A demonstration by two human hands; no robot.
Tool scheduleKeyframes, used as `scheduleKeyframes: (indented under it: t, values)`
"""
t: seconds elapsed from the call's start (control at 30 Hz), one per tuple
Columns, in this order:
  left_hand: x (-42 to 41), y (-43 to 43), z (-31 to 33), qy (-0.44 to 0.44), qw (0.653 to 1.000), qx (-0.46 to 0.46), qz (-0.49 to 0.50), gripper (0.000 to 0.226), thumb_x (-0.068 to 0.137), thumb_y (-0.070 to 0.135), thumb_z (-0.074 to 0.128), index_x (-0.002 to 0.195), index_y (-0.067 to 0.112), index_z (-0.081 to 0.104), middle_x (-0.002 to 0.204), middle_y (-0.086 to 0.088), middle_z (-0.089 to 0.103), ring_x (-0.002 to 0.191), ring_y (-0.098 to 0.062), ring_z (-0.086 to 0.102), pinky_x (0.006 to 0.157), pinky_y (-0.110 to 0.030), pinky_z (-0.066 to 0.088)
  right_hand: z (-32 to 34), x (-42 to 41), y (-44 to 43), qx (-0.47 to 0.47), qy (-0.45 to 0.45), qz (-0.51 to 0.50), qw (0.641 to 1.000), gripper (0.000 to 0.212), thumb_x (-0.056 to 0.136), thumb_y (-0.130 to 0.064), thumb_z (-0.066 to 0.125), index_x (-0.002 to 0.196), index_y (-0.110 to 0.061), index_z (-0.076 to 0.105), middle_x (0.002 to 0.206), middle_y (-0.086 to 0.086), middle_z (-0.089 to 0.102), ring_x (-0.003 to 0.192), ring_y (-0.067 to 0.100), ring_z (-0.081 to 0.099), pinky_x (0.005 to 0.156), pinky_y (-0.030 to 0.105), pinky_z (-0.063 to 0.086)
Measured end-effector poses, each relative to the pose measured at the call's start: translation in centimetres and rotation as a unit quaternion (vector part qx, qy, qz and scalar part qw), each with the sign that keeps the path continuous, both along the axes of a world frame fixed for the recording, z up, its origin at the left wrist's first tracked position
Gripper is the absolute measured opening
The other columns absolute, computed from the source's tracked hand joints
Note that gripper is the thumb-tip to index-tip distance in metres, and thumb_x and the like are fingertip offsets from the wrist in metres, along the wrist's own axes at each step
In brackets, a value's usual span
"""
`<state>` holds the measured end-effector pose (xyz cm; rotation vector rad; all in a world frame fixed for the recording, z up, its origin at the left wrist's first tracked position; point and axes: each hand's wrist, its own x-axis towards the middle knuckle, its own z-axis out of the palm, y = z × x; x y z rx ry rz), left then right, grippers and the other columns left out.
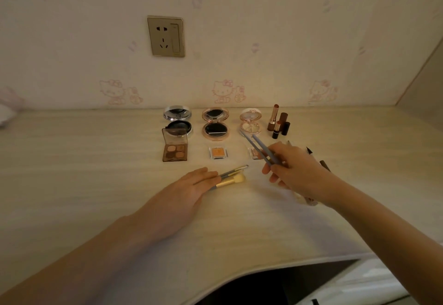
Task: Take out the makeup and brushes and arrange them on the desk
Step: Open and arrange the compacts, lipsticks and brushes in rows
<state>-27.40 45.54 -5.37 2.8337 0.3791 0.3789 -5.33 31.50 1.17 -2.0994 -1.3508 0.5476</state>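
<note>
My left hand (189,192) lies flat with straight fingers on the handles of several grey-and-gold brushes (233,177) on the desk (96,160). My right hand (294,168) holds two grey brush handles (257,147), lifted and pointing up-left. Open compacts stand in a row at the back: a silver one (177,120), a rose-gold one (215,122), a white one (251,122). In front lie an eyeshadow palette (175,148) and two small pans (218,153) (254,153). Lipsticks (278,122) stand at the right.
Dark pencils (311,154) lie right of my right hand. A wall socket (166,36) is above the desk. The desk's curved front edge (263,271) drops to a dark gap at bottom right. Something pale (306,200) shows under my right wrist.
</note>
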Motion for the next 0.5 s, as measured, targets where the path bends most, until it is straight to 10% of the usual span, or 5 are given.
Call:
scheduleKeyframes:
  t: [0.5]
  values:
    - [0.7, 2.7, 0.2, 0.041, 0.999, -0.001, -0.026, 0.05, 0.102, 0.011, 0.036, 0.149, 0.027, 0.028, 0.157, 0.011, 0.022, 0.144, -0.001, -0.001, 0.117, -0.02, 0.006, -1.8, -3.3, -0.7, -0.039, -0.191, 0.131, 0.972, 0.017, 0.099, -0.017, 0.045, 0.11, -0.026, 0.053, 0.093, -0.014, 0.056, 0.08, 0.004, 0.054, 0.075, 0.022, 0.049]
